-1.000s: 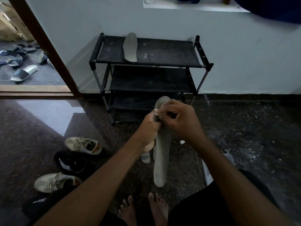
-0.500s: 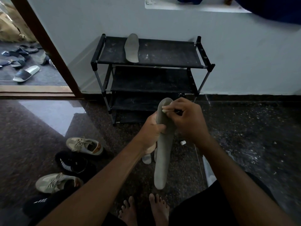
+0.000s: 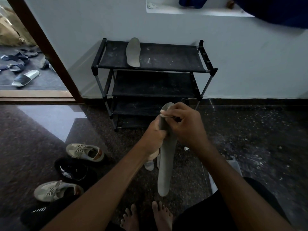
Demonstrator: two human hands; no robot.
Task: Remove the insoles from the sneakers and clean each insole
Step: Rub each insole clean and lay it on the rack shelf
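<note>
A long grey insole (image 3: 165,165) hangs upright in front of me, its upper part gripped by my left hand (image 3: 154,130). My right hand (image 3: 183,125) pinches a small white wipe (image 3: 163,113) against the insole's top end. A second grey insole (image 3: 133,52) lies on the top shelf of the black shoe rack (image 3: 206,70). Two beige sneakers (image 3: 84,151) (image 3: 55,190) and two black sneakers (image 3: 73,170) (image 3: 35,214) sit on the floor at my left.
My bare feet (image 3: 146,217) stand on the dark speckled floor. A pale object (image 3: 149,165) lies on the floor behind my left wrist. A white box edge (image 3: 233,167) shows by my right arm. Sandals (image 3: 25,78) lie beyond the open doorway at far left.
My right hand with the wipe has shifted back and forth over the insole's top end. The insole and left hand have stayed nearly still.
</note>
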